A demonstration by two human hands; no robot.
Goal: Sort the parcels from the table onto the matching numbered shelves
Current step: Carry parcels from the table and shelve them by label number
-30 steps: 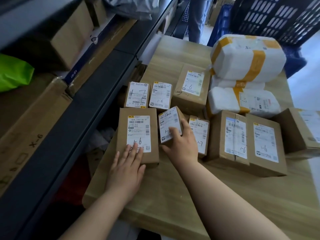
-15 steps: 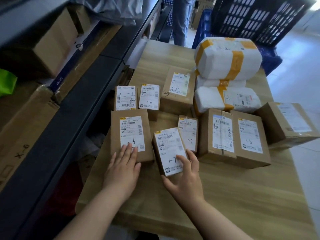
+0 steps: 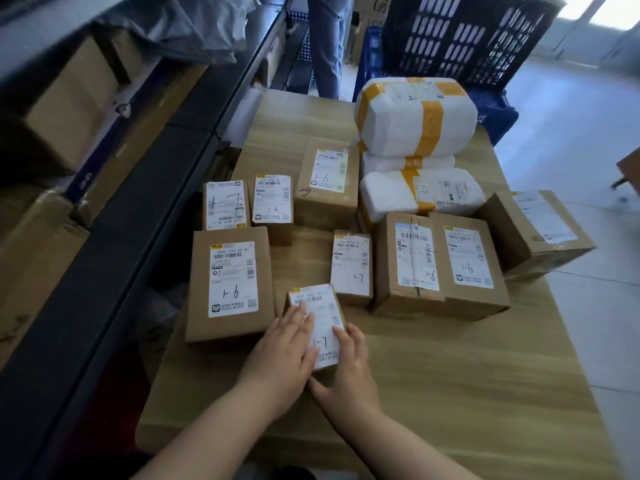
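Along left edge of table (image 3: 450,393), shelf (image 3: 138,237) being occupied by cardboard cartons (image 3: 69,98). Toward near edge, small parcel marked 1-7 (image 3: 322,306) lying just right of 1-6 box (image 3: 230,285). It is being pressed by left hand (image 3: 280,355), fingers straight, and gripped at near right corner by right hand (image 3: 346,368), fingers curled. Past far edge, black crate (image 3: 460,36) being fronted by white taped bundles (image 3: 415,116), contents unseen.

Wooden table (image 3: 450,393) — labelled parcels (image 3: 232,285) atop

Brown parcels (image 3: 230,329) bear white labels (image 3: 232,278); white bundle (image 3: 415,116), yellow-taped.
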